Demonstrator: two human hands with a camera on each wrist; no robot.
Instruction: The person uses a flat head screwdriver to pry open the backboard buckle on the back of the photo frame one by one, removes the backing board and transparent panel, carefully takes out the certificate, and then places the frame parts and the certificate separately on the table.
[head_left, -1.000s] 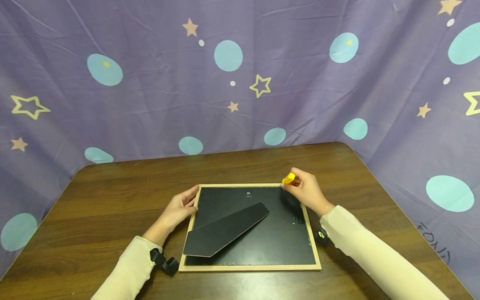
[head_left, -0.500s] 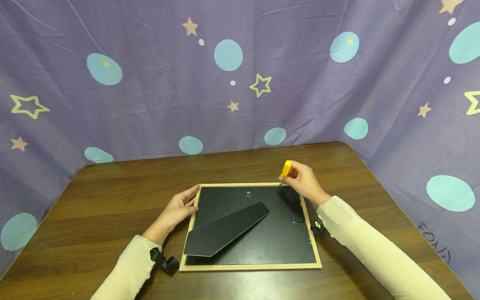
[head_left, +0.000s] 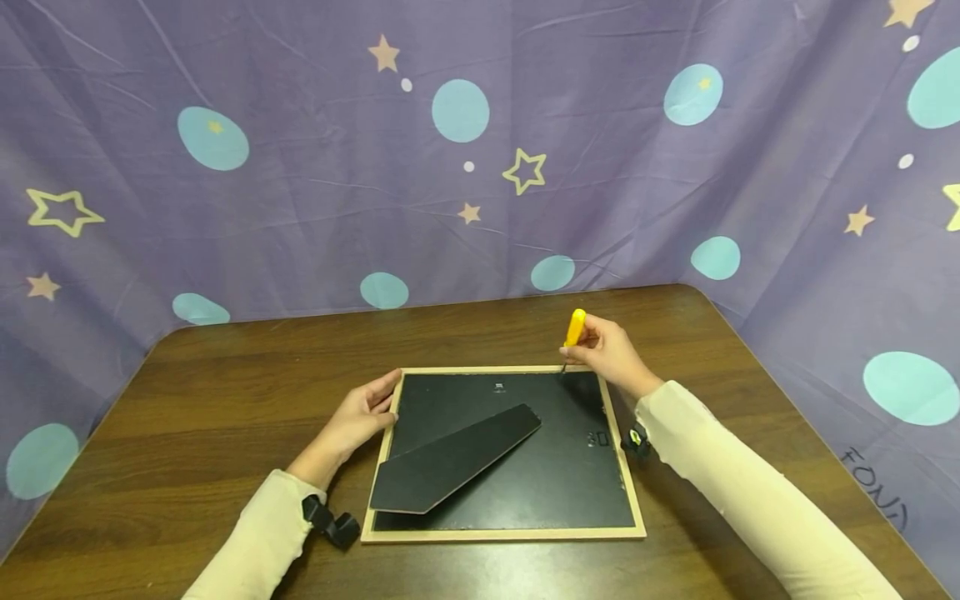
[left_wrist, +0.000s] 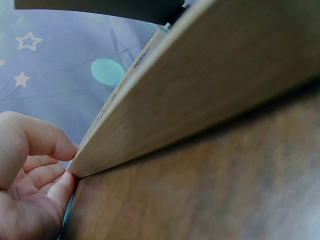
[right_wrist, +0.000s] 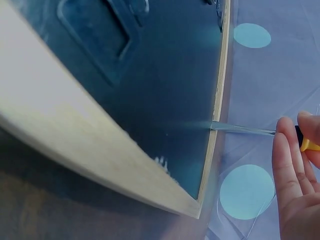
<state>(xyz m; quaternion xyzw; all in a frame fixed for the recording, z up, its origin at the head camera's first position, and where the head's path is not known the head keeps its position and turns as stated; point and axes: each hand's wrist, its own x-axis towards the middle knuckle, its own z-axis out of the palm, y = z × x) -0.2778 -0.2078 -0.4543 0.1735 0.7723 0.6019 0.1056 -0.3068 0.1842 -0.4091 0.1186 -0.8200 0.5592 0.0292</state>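
A picture frame (head_left: pixel 502 536) with a pale wood rim lies face down on the brown table (head_left: pixel 225 392); its black backing board carries a folded black stand (head_left: pixel 453 459). My right hand (head_left: pixel 611 354) grips a yellow-handled screwdriver (head_left: pixel 574 327) held nearly upright, its thin metal tip (right_wrist: pixel 240 128) touching the frame's far edge near the far right corner. My left hand (head_left: pixel 360 415) rests against the frame's left rim near the far left corner, with the fingers (left_wrist: pixel 47 175) curled at the rim's corner (left_wrist: pixel 80 167).
A purple cloth (head_left: pixel 315 183) printed with stars and teal dots hangs behind the table and drapes down both sides. Black wrist straps (head_left: pixel 333 527) sit at both cream sleeves. The table's far edge (head_left: pixel 420 307) lies close behind the frame.
My right hand has lifted and swung the screwdriver handle up from a low slant to nearly upright, tip staying at the frame's far edge. The left hand and frame have not moved.
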